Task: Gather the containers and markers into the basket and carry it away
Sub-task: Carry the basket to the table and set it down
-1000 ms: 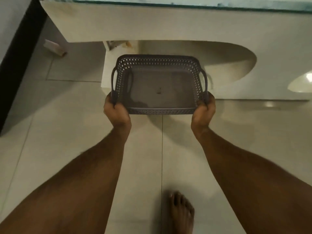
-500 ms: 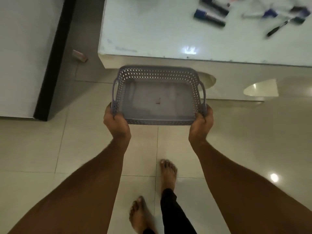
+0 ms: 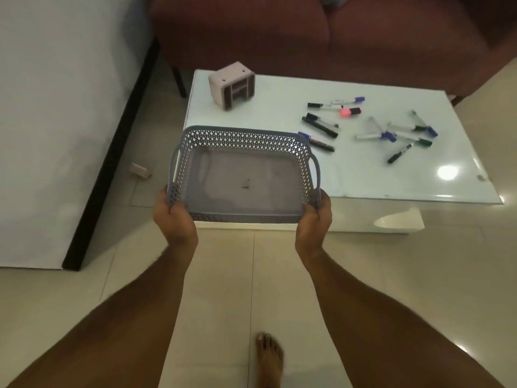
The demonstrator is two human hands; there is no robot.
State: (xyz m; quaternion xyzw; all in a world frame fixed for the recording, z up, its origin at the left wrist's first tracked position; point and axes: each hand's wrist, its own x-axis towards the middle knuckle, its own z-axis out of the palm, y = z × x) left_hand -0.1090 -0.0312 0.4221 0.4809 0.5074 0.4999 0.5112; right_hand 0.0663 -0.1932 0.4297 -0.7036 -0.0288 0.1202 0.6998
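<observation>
Still empty, the basket arrived at the table

Both hands carried the basket (image 3: 245,175) level, the left hand (image 3: 173,217) and the right hand (image 3: 314,219) each clamped on a near corner, fingers curled under the rim and thumbs on top. Holding it by the corners rather than by the side handles kept the open top facing up and the far edge out over the table (image 3: 279,113), probably so it could be set down within reach of what had to go in. Nothing lay inside but a small dark speck. The markers (image 3: 369,127) lay scattered across the right half of the tabletop, just beyond the basket's far right corner. A pale container (image 3: 232,85) with inner dividers sat tipped on its side near the far left corner, well apart from the markers. Gathering had not begun; setting the basket down would free the hands.
</observation>
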